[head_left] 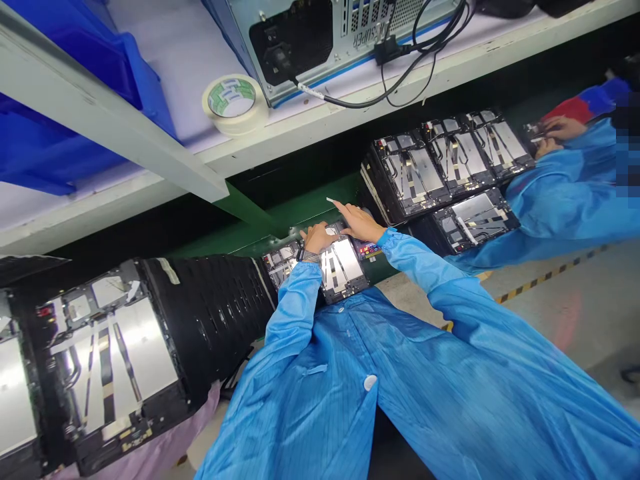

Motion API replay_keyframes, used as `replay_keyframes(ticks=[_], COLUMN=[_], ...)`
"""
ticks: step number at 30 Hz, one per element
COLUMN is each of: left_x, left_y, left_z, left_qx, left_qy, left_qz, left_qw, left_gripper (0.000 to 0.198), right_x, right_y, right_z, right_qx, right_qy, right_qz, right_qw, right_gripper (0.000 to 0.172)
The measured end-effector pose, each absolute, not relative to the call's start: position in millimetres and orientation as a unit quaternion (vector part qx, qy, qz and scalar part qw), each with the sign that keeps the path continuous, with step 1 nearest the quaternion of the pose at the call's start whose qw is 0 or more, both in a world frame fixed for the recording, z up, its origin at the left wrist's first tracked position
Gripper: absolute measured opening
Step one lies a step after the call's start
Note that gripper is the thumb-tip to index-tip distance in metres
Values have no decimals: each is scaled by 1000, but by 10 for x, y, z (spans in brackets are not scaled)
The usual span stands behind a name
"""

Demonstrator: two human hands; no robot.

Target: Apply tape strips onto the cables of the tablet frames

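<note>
My left hand (317,237), with a wristwatch (308,256), rests flat on the edge of an opened tablet (343,267) showing silver panels and flex cables. My right hand (359,223) lies just beyond it, its fingers extended over the dark belt. A small white strip (331,199) sits at those fingertips, and I cannot tell whether it is pinched. Several similar opened tablets lie along the line, one large and close (103,363) and another (473,220) to the right. A co-worker's hands (553,130) work on a further tablet (500,143).
A green-and-black conveyor belt (280,223) runs beneath the tablets. A white shelf (310,123) above it holds a masking tape roll (233,103), a computer case (300,47) with black cables, and blue plastic bins (85,87). A striped floor marking (550,277) lies right.
</note>
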State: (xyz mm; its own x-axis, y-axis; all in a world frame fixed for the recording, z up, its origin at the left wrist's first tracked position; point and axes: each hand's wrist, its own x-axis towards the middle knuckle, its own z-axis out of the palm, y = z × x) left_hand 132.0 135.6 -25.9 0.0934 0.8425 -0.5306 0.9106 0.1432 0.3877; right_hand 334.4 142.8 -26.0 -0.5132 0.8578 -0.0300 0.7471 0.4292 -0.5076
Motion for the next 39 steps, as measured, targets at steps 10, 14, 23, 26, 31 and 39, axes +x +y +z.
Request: replay_keyframes(ticks=[10,14,23,26,31,39], left_x=[1306,1291,1274,1273,1272,1292], left_y=[1460,1460,1448,1459,1462,1438], left_z=[-198,-229,-315,-334,-331,-248], left_qx=[629,627,626,625,626,629], left_qy=[669,671,673,674,672,674], left_qz=[-71,-65,-43,-40,-41,-38], left_qw=[389,390,392,392,393,385], left_gripper=[68,68,66,67,66,65], right_x=[3440,3377,3225,3207,3152,3058], right_y=[1523,1520,1597,1613,1624,1577], right_z=[-315,-378,-482,-426,-293,-120], right_qx=[-524,-490,-478,-473,-473,-493], right_qy=[-711,-699,-745,-765,-781,-788], right_qz=[400,487,457,434,407,366], right_qw=[246,184,91,57,20,-34], right_gripper=[93,83,84,85,85,89])
